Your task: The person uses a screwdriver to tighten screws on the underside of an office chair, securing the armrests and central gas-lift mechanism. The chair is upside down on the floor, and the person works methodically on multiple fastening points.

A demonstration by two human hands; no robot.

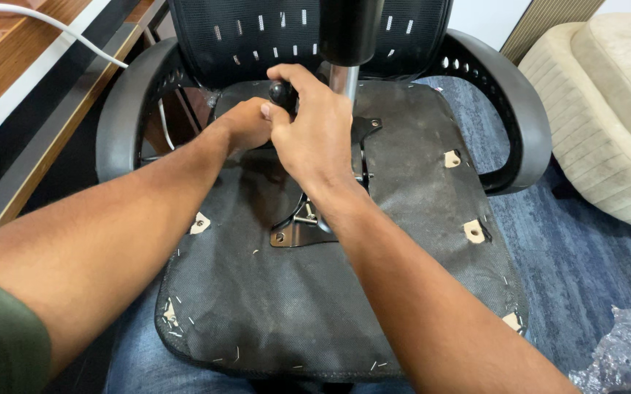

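The right hand (pixel 315 135) covers most of the black knob (pixel 282 93), so its lever is hidden. The left hand (pixel 246 125) lies partly behind it, fingers out of sight. The metal plate (pixel 293 226) is half hidden under the right forearm. The gas cylinder (pixel 349 33) is cut off at the top edge, the plastic bag (pixel 625 354) at the corner.

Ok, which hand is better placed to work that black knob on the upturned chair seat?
Probably the right hand: its fingers already curl over the black knob. The left hand sits lower, beside it on the metal mechanism plate.
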